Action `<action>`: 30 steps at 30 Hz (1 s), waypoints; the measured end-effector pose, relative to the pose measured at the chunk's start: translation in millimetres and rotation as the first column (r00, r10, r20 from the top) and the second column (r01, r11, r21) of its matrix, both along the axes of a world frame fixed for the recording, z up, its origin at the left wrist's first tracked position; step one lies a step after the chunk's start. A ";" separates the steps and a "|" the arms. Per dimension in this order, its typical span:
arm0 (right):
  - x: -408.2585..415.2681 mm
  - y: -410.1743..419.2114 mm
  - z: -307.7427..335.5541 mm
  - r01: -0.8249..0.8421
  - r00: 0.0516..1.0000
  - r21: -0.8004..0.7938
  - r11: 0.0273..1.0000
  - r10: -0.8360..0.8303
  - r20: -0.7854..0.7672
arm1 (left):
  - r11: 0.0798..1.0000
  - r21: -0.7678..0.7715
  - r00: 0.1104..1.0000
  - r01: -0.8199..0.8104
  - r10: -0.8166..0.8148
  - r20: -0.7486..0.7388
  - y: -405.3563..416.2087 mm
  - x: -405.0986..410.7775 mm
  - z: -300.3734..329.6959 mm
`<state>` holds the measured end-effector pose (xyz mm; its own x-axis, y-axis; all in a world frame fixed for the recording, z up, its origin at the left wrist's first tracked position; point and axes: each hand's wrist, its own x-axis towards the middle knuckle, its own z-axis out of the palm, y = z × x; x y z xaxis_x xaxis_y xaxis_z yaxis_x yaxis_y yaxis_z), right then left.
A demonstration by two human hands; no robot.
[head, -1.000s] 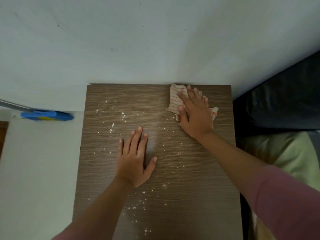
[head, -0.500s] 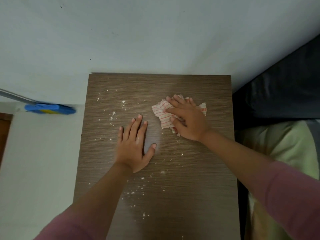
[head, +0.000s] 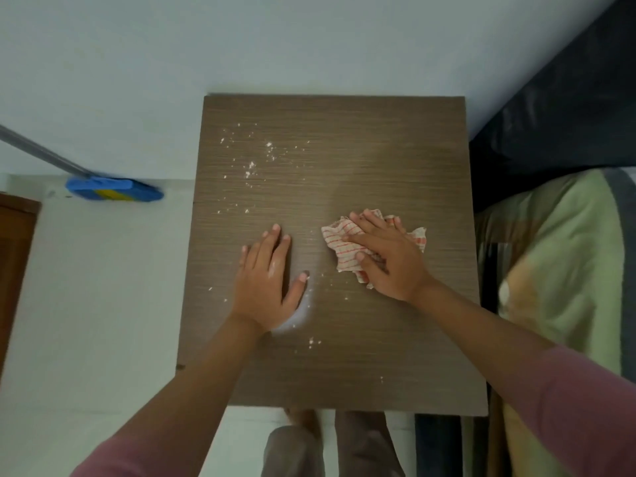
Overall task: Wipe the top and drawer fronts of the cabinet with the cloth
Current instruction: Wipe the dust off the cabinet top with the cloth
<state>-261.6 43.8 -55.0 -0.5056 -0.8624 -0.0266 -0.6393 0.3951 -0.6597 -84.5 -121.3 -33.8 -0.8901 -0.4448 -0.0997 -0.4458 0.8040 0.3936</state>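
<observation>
2 hands lie on the brown cabinet top (head: pixel 378 356). The right hand (head: pixel 385 256) presses flat, fingers spread, on the crumpled red-striped cloth (head: pixel 339 239) near the middle (right of centre). The left hand (head: pixel 266 280) rests flat beside it, fingers straight, holding nothing. White crumbs (head: pixel 251 166) dot the far left part.

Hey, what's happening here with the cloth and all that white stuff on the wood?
A person is wiping the top of a brown cabinet. The right hand presses a striped cloth flat against the wood, right of the middle. The left hand lies flat on the top beside it. White crumbs are scattered mostly over the far left part, with a few nearer the front edge. A blue broom leans against the wall to the left.
</observation>
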 end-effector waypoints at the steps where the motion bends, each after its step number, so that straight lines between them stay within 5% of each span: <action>1: 7.7 4.3 0.4 0.011 1.000 0.005 1.000 -0.011 0.004 | 1.000 0.003 1.000 0.009 -0.009 0.003 4.8 16.9 1.5; 8: 59.8 32.2 2.5 0.081 0.997 0.004 0.997 -0.081 -0.004 | 0.997 -0.013 0.994 0.075 -0.074 0.075 22.4 90.5 -8.5; 30: 150.6 88.8 -2.4 0.096 0.994 0.008 0.995 -0.096 -0.048 | 0.991 -0.115 0.994 0.074 -0.083 -0.068 22.4 91.3 -24.3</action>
<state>-111.0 132.6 -57.5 -0.5871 -0.8094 -0.0088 -0.6285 0.4626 -0.6253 6.8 -99.0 -58.0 -0.9257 -0.3780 0.0128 -0.3532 0.8761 0.3280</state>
